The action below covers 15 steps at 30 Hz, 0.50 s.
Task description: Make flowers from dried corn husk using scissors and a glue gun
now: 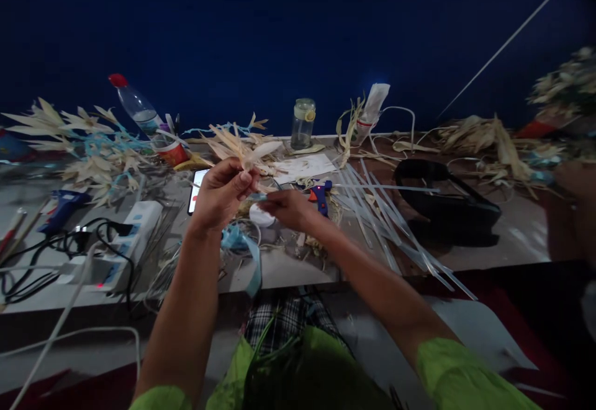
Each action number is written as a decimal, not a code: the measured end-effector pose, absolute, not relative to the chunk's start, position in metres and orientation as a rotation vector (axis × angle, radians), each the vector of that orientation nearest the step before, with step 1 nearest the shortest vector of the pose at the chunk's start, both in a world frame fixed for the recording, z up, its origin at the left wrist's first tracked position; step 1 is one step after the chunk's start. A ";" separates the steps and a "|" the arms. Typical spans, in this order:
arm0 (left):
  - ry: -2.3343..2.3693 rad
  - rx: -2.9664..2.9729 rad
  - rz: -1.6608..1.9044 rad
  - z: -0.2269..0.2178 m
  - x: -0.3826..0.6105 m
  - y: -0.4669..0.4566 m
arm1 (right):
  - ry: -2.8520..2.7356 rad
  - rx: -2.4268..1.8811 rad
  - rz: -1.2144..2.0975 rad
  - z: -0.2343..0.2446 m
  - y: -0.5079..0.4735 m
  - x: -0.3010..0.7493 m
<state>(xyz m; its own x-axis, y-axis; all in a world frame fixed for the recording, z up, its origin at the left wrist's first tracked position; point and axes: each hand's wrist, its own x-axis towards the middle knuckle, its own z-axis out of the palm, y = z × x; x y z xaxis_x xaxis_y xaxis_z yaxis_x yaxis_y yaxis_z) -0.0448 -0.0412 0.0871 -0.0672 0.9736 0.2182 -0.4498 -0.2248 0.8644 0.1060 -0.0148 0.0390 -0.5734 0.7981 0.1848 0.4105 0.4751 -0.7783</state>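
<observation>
Deep blue and unlit, a plain wall [298, 37] filled the upper part of the frame above a crowded grey tabletop [286, 267]. At the centre, the left hand [224, 187] held a pale cream flower of dried husk petals [250, 154] upright, raised above the clutter, its grip a narrow pinch between thumb and fingers at the base of the petals. The right hand [292, 209] was just below and to the right, fingers bent near the flower's lower end; blur hid whether its grip was closed on anything.

Thin husk seemed likely to split or crease if that pinch tightened or twisted. Just beside the right hand lay a blue-and-orange glue gun [322, 199] with a small red light showing; if it was hot, a backward slip of the hand could have meant a burn. Long translucent glue sticks [401, 227], right of centre, jutted past the near edge, where a sweep of the right forearm might have knocked them down. A pale blue ribbon [254, 261], lower centre, also hung over that edge and could have been snagged by the left forearm.
</observation>
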 end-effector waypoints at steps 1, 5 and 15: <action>0.730 1.010 1.589 0.086 -0.045 -0.040 | -2.088 -0.989 0.940 0.046 -0.006 0.114; 0.731 1.033 1.586 0.079 -0.039 -0.032 | -1.688 -0.950 0.865 0.058 0.017 0.137; 0.825 0.955 1.440 0.053 -0.031 -0.019 | -1.376 -0.735 1.515 0.048 0.013 0.150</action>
<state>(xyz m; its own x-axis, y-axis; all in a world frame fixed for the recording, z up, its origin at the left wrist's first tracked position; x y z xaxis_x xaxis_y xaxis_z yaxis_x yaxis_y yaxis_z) -0.0306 -0.0186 0.0533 -0.0045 0.9954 0.0959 -0.4211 -0.0889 0.9027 0.1496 0.0129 0.0483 -0.3887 0.9087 0.1522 -0.2382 0.0604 -0.9693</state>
